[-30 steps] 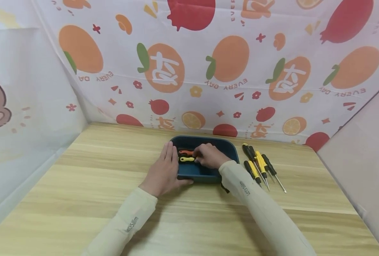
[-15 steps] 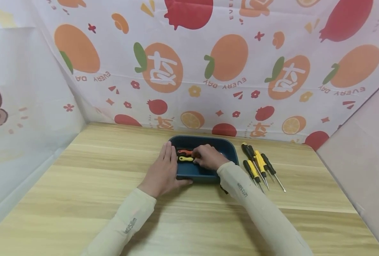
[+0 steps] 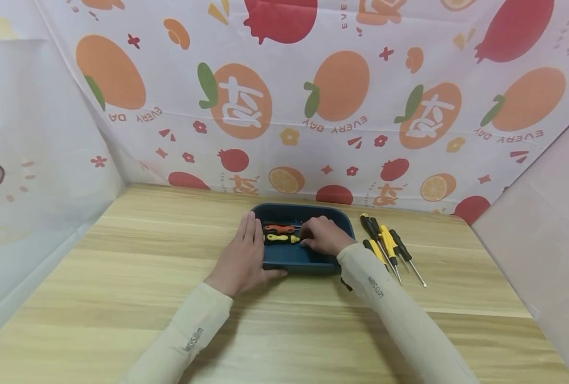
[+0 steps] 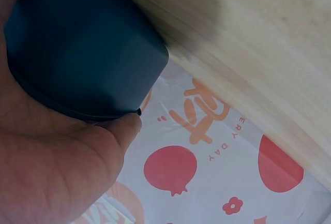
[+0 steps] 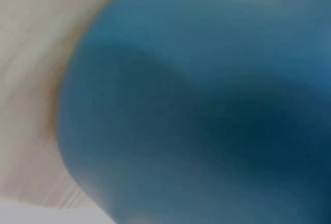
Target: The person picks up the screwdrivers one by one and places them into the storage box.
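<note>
A dark blue tray (image 3: 308, 266) stands near the back of the table. Inside lie a screwdriver with an orange-red handle (image 3: 277, 229) and, in front of it, a screwdriver with a yellow-and-black handle (image 3: 279, 239). My left hand (image 3: 238, 258) presses along the tray's left side, fingers straight and thumb along the front wall. In the left wrist view that hand (image 4: 62, 157) lies against the outer wall of the tray (image 4: 88, 43). My right hand (image 3: 325, 236) reaches into the tray with curled fingers, pinching the yellow-and-black screwdriver just past its handle; its shank is hidden. The right wrist view shows only blurred tray wall (image 5: 155, 105).
Right of the tray lie several screwdrivers with yellow and black handles (image 3: 387, 240), next to my right sleeve. A small black piece (image 3: 346, 285) shows under that sleeve. A fruit-print cloth (image 3: 289, 106) hangs behind the wooden table (image 3: 169, 240).
My right hand has shifted right along the yellow-and-black screwdriver, uncovering more of its handle and part of the orange-red screwdriver's shank. The left hand stays on the tray.
</note>
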The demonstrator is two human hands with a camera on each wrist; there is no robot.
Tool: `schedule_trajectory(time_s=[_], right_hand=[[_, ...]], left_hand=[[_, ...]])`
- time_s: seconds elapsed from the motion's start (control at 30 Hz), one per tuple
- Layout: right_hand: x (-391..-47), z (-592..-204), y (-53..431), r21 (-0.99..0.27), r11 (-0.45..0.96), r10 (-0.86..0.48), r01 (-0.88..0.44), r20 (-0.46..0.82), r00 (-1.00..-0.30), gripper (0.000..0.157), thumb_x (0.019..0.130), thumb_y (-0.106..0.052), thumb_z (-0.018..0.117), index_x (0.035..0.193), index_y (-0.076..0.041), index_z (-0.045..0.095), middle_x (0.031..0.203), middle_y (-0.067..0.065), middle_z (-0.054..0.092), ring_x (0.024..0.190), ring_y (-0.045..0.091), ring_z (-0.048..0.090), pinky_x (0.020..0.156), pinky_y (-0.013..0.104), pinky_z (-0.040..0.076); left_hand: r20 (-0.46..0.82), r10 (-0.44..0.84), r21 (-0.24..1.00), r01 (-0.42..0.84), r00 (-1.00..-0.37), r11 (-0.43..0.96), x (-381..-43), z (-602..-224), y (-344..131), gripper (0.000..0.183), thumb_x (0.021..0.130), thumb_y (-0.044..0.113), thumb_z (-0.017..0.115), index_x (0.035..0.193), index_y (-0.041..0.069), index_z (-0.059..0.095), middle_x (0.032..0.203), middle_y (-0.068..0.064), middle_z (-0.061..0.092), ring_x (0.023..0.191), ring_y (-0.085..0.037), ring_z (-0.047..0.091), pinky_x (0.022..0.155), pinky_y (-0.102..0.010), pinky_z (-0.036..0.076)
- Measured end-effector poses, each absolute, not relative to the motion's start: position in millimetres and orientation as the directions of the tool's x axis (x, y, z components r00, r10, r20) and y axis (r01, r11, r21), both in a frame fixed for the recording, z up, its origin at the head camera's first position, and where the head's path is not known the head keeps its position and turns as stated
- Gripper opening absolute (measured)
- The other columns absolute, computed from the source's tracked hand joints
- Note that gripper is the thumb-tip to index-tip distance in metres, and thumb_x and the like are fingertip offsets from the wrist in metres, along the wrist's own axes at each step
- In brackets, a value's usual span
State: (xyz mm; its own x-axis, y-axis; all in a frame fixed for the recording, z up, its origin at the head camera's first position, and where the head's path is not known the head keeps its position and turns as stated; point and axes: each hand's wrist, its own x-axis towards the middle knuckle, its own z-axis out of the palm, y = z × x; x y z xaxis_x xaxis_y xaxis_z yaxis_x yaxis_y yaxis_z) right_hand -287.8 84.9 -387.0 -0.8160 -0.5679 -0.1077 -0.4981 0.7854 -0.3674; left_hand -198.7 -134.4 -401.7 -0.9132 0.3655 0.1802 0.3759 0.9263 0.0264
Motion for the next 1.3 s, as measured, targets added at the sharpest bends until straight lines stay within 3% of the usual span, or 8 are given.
schedule_trajectory(time_s=[0.37, 0.7, 1.1, 1.3], right_hand=[[-288, -392, 78, -0.250, 0.847, -0.504, -0.470, -0.092, -0.859, 0.006, 0.094, -0.015, 0.075, 0.095, -0.013, 0.081, 0.092, -0.003, 0.074, 0.079, 0.009, 0.066, 0.080, 0.034, 0.059], [-292, -395, 75, -0.239, 0.851, -0.494, -0.468, -0.062, -0.867, 0.007, 0.094, -0.018, 0.076, 0.094, -0.014, 0.082, 0.089, -0.004, 0.074, 0.075, 0.009, 0.065, 0.078, 0.034, 0.059], [-286, -396, 86, -0.362, 0.802, -0.528, -0.475, -0.057, -0.847, 0.012, 0.094, -0.019, 0.075, 0.100, -0.010, 0.079, 0.089, -0.002, 0.073, 0.074, 0.009, 0.064, 0.077, 0.032, 0.058], [-281, -386, 104, -0.400, 0.789, -0.476, -0.466, 0.080, -0.876, 0.024, 0.096, -0.021, 0.073, 0.114, -0.006, 0.076, 0.099, 0.003, 0.073, 0.085, 0.015, 0.064, 0.085, 0.036, 0.058]], left_hand=[[0.163, 0.363, 0.023, 0.371, -0.917, 0.928, -199, -401, -134, 0.127, 0.078, 0.080, 0.065, 0.149, -0.018, 0.029, 0.159, -0.035, 0.024, 0.150, -0.045, 0.020, 0.121, -0.045, 0.027], [0.170, 0.372, 0.018, 0.380, -0.913, 0.925, -199, -399, -135, 0.126, 0.078, 0.080, 0.064, 0.149, -0.019, 0.030, 0.158, -0.035, 0.025, 0.149, -0.046, 0.022, 0.121, -0.045, 0.026], [0.169, 0.380, -0.013, 0.383, -0.910, 0.924, -191, -401, -132, 0.125, 0.078, 0.081, 0.063, 0.148, -0.018, 0.034, 0.157, -0.035, 0.029, 0.148, -0.047, 0.025, 0.121, -0.046, 0.026], [0.186, 0.370, -0.008, 0.375, -0.910, 0.927, -187, -401, -131, 0.123, 0.078, 0.080, 0.064, 0.147, -0.018, 0.035, 0.156, -0.035, 0.030, 0.147, -0.047, 0.025, 0.120, -0.047, 0.029]])
